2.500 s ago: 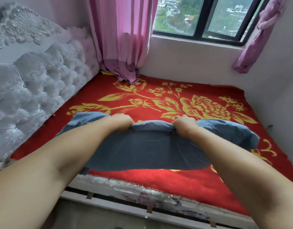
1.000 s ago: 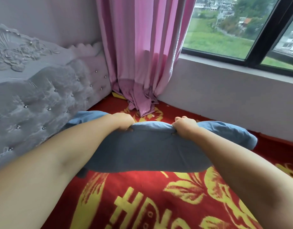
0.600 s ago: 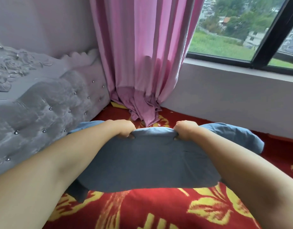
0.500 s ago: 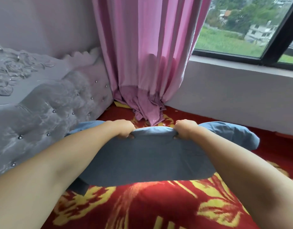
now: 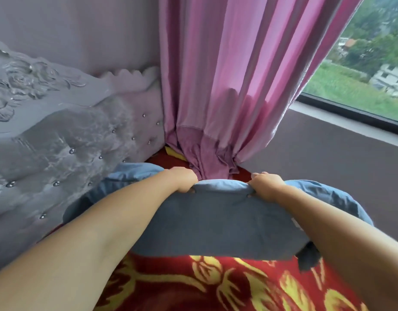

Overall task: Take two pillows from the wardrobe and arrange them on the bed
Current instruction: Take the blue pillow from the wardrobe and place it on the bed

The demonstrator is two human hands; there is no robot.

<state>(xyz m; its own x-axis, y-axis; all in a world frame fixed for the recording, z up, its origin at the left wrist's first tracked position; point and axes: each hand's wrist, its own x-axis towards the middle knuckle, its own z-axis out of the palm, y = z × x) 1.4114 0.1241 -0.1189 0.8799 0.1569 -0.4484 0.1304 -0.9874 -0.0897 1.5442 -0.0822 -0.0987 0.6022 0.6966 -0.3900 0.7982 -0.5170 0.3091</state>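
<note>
A blue pillow [image 5: 218,223] stretches across the middle of the view, held above the bed [image 5: 216,288], whose cover is red with yellow flowers. My left hand [image 5: 184,179] grips the pillow's far edge left of centre. My right hand [image 5: 266,185] grips the same edge further right. Both arms reach forward over the pillow. Its left end lies close to the headboard; whether they touch I cannot tell. Only one pillow is in view, and the wardrobe is out of sight.
A grey tufted headboard [image 5: 59,149] with studs runs along the left. A pink curtain [image 5: 227,86] hangs into the far corner and bunches on the bed. A grey wall [image 5: 328,158] below a window [image 5: 368,70] bounds the far right side.
I have moved from the bed's edge toward the far corner with the pillow. The headboard and curtain are now much closer. Both hands keep the same grip.
</note>
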